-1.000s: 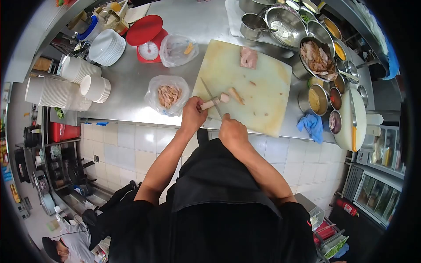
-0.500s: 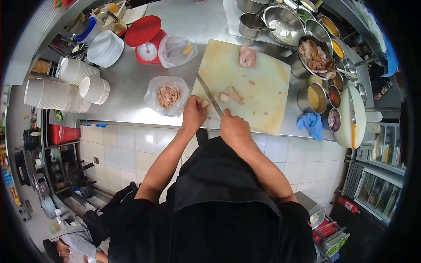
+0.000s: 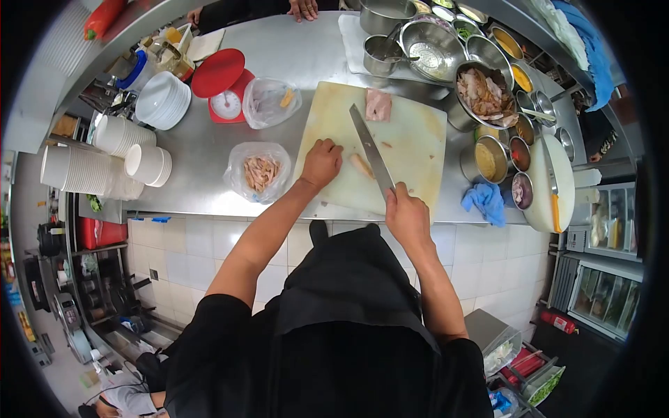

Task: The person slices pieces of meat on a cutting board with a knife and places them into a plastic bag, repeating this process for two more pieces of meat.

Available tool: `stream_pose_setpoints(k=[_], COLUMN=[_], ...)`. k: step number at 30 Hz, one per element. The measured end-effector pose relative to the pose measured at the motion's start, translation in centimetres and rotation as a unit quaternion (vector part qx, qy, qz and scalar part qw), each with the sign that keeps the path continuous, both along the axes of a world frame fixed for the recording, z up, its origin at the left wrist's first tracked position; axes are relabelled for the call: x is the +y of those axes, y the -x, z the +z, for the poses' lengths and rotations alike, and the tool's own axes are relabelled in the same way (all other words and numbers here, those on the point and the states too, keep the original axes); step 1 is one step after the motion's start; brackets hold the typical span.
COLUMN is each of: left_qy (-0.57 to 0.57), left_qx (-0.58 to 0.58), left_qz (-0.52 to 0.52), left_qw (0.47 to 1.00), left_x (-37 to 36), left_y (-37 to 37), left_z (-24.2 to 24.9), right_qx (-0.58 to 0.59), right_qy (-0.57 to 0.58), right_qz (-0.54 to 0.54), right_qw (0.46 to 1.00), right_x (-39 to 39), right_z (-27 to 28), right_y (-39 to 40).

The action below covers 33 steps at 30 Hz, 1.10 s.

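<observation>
My right hand is closed round the handle of a long kitchen knife. Its blade points away from me, slanting left across the white cutting board. Over the board's left part is my left hand, fingers curled in; what they hold, if anything, is hidden. Between that hand and the blade lies a small strip of meat. A larger block of pale pink meat sits at the board's far edge, near the knife tip. Left of the board, a clear plastic bag holds cut meat strips.
A red scale and another plastic bag stand back left, beside stacked white bowls. Metal pots, one with meat pieces, crowd the right. A blue cloth lies at the front edge. Another person's hand rests at the far edge.
My left hand has moved right onto the board, and the small meat chunk no longer shows there. The knife has shifted right with my right hand. Another person's hand has appeared at the far edge.
</observation>
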<state>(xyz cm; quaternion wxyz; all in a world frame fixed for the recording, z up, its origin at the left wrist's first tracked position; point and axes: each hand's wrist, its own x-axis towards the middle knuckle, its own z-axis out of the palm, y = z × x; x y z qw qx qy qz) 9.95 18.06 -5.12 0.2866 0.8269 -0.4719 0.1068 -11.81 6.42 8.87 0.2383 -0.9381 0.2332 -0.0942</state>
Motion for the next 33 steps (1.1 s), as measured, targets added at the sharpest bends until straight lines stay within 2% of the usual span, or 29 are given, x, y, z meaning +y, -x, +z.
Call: stream_pose_setpoints(k=[1, 3, 4, 5, 6, 7, 8, 9, 10, 12, 13, 15, 16, 18, 19, 20, 21, 22, 23, 24, 25, 26, 27, 29, 30, 32, 33], left_qy=[-0.001, 0.06, 0.059, 0.145, 0.204, 0.199, 0.25, 0.292, 0.296, 0.287, 0.293, 0.228, 0.255, 0.31, 0.314, 0.29, 0.201, 0.103, 0.104, -0.027, -0.157, -0.179, -0.182, -0.299, -0.302, -0.25, -0.253], left_qx=[-0.005, 0.097, 0.092, 0.453, 0.745, 0.744, 0.838, 0.901, 0.899, 0.899, 0.896, 0.849, 0.817, 0.766, 0.663, 0.499, 0.331, 0.148, 0.15, 0.065, -0.022, 0.066, 0.065, 0.037, 0.04, 0.172, 0.173], left_qz=[-0.003, 0.051, 0.043, 0.068, 0.086, 0.081, 0.025, -0.03, -0.03, -0.14, -0.138, -0.181, -0.062, 0.061, 0.066, 0.193, 0.211, 0.22, 0.219, 0.234, 0.24, 0.185, 0.18, 0.248, 0.246, 0.275, 0.275], left_qw=[1.0, 0.992, 0.993, 0.877, 0.629, 0.633, 0.485, 0.319, 0.322, 0.299, 0.303, 0.441, 0.513, 0.56, 0.677, 0.794, 0.897, 0.959, 0.958, 0.97, 0.958, 0.964, 0.965, 0.921, 0.92, 0.912, 0.911], left_x=[0.0, -0.6, -1.1, -1.5, -1.8, -2.0, -2.1, -2.2, -2.2, -1.7, -1.5, -1.5, -0.9, 0.2, 1.2, 0.8, 1.1, 2.1, 2.9, 3.5, 3.3, 3.4, 3.1, 2.9, 3.0, 2.9, 3.0], left_y=[-0.6, -1.5, -1.7, -1.7, -1.5, -0.6, 0.9, 2.1, 2.5, 2.1, 1.5, -0.2, -1.1, -6.5, -9.9, -11.2, -15.7, -19.3, -19.7, -20.0, -18.9, -18.1, -16.3, -13.4, -13.4, -14.1, -13.5], left_z=[-0.1, 0.8, 1.7, 2.6, 4.3, 5.7, 7.0, 7.6, 6.2, 1.5, 0.9, 0.3, 2.8, 4.4, 4.0, 6.4, 4.3, 1.4, 0.4, -0.4, 0.9, 2.4, 3.6, 4.2, 3.4, 2.5, 2.7], right_qx=[-0.005, -0.058, -0.063, -0.096, -0.13, -0.135, -0.078, -0.015, -0.011, -0.02, -0.029, -0.026, -0.041, -0.059, -0.057, -0.058, -0.059, -0.056, -0.065, -0.073, -0.073, -0.051, -0.03, -0.03, -0.03, -0.019, -0.009], right_qy=[-0.001, -0.045, -0.044, -0.08, -0.115, -0.114, -0.33, -0.529, -0.546, -0.561, -0.576, -0.556, -0.534, -0.5, -0.5, -0.492, -0.483, -0.481, -0.471, -0.461, -0.462, -0.455, -0.449, -0.452, -0.45, -0.441, -0.434], right_qz=[-0.003, -0.004, -0.011, -0.006, 0.0, -0.005, -0.036, -0.061, -0.072, -0.083, -0.102, -0.111, -0.129, -0.15, -0.154, -0.152, -0.15, -0.152, -0.147, -0.144, -0.148, -0.154, -0.16, -0.167, -0.167, -0.171, -0.173], right_qw=[1.0, 0.997, 0.997, 0.992, 0.985, 0.984, 0.94, 0.846, 0.835, 0.823, 0.811, 0.823, 0.834, 0.851, 0.85, 0.855, 0.861, 0.861, 0.868, 0.873, 0.871, 0.876, 0.878, 0.876, 0.877, 0.881, 0.884], right_x=[-0.1, -0.5, -0.7, -0.8, -0.9, -1.1, -1.3, -1.4, -1.5, -1.8, -1.9, -1.9, -2.1, -2.8, -3.0, -3.2, -3.3, -3.2, -3.1, -3.0, -2.9, -2.7, -2.6, -2.3, -2.3, -2.5, -2.4], right_z=[-0.1, -0.6, -1.0, -1.5, -1.7, -1.0, 0.2, 0.9, 0.8, 1.0, 1.2, 1.6, 1.6, 1.7, 1.6, 1.6, 1.5, 1.1, 0.5, 0.1, 0.0, 0.0, -0.1, -1.2, -1.6, -1.8, -1.9], right_y=[0.4, 1.0, 1.2, 1.4, 1.4, 1.1, 0.4, -0.2, -0.6, -1.1, -1.3, -1.2, -0.9, -0.4, -0.1, 0.2, 0.5, 0.8, 0.9, 1.2, 1.6, 2.1, 2.4, 3.2, 3.7, 4.2, 4.5])
